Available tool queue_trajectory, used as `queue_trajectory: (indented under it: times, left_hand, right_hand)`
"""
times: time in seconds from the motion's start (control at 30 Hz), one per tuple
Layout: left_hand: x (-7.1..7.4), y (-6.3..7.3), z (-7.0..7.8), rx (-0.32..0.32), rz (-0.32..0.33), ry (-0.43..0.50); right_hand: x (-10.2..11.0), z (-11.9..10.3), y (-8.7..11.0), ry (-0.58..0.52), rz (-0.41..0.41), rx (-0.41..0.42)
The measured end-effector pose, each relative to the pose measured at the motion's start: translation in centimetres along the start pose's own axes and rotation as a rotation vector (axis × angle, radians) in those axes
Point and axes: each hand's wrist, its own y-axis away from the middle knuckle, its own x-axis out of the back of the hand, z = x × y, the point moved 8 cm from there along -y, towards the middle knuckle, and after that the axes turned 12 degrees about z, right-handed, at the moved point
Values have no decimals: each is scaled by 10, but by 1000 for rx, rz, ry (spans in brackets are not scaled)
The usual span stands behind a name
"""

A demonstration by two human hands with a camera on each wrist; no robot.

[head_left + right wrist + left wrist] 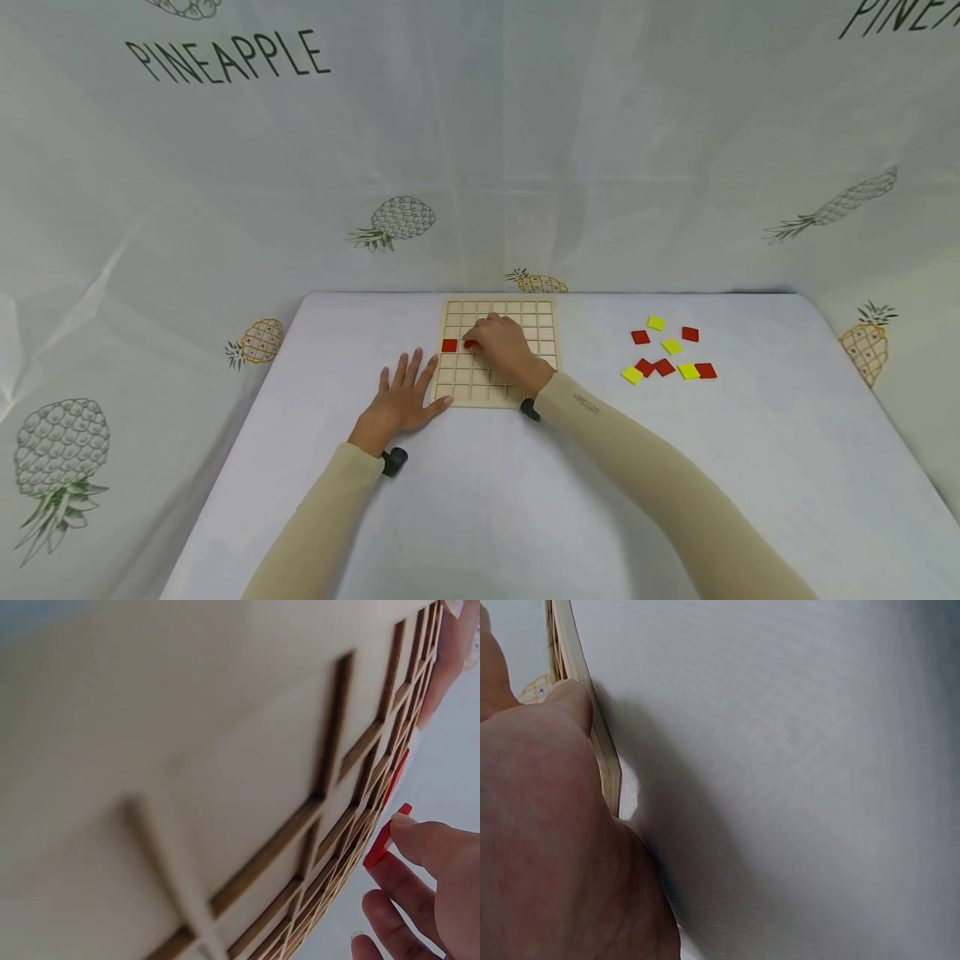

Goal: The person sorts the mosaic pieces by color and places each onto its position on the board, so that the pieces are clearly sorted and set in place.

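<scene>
A wooden grid board [495, 397] lies near the table's far edge. One red square tile [449, 345] sits in a cell on its left side. My right hand [504, 343] is over the board and pinches a second red tile [388, 836] between thumb and finger; in the right wrist view this tile is tilted at the grid's surface. My left hand [402, 403] rests with fingers spread on the table beside the board's lower left corner. In the left wrist view its thumb [574, 701] touches the board's edge [609, 769].
Right of the board, several loose red tiles [690, 334] and yellow tiles [656, 322] lie scattered on the white table [480, 517]. A pale sheet printed with pineapples [403, 218] hangs behind and at the sides.
</scene>
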Motion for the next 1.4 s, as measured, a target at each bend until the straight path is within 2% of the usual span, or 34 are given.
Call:
queue_trajectory:
  times: [0.2, 0.43, 0.67, 0.8, 1.07, 1.27, 1.4]
  left_hand:
    - [5, 3, 5, 2, 11, 1]
    - [-6, -2, 0, 8, 4, -8]
    - [-8, -4, -1, -7, 15, 11]
    - [-11, -5, -2, -6, 7, -1]
    - [-12, -7, -5, -13, 5, -18]
    - [-9, -8, -6, -11, 21, -13]
    - [-7, -5, -5, 4, 9, -14]
  right_hand:
    - [-7, -2, -7, 19, -46, -8]
    - [-10, -1, -7, 37, -101, -45]
    - [-12, 1, -9, -9, -95, -85]
    - [-14, 2, -8, 3, -106, -108]
    - [-13, -7, 2, 151, -129, -36]
    - [0, -9, 13, 158, -109, -1]
    - [12, -7, 24, 159, -100, 32]
